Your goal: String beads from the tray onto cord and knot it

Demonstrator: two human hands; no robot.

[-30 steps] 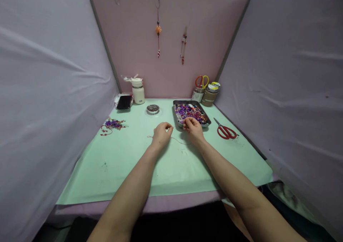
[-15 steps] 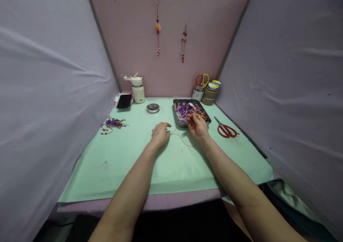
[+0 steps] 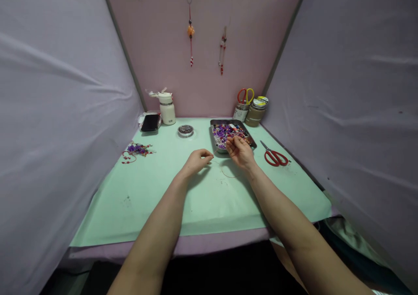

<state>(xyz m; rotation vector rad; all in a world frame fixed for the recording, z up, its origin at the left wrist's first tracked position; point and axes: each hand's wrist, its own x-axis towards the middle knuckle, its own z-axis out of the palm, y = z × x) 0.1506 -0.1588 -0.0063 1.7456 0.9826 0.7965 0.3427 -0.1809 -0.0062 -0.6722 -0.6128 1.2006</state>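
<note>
A thin reddish cord (image 3: 228, 177) curves over the table between my two hands. My left hand (image 3: 199, 160) is closed in a pinch on the cord, a little above the cloth. At the near edge of the bead tray (image 3: 222, 150), my right hand (image 3: 241, 151) has thumb and fingertips pressed together on the cord. Any bead between those fingertips is too small to make out. Purple, clear and dark beads (image 3: 222, 132) fill the tray, with a bundle of red thread (image 3: 240, 133) among them behind my right hand.
Red-handled scissors (image 3: 275, 157) lie right of the tray. Behind stand a tin holding scissors (image 3: 241, 112) and a jar (image 3: 257, 112). A round spool (image 3: 186, 131), a white bottle (image 3: 167, 112), a phone (image 3: 150, 123) and finished purple bead strings (image 3: 139, 149) are to the left. Two beaded pendants (image 3: 190, 31) hang on the back wall.
My left hand has lifted slightly off the cloth, moved right and closed its fingers on the cord. My right hand has stayed almost in place by the tray.
</note>
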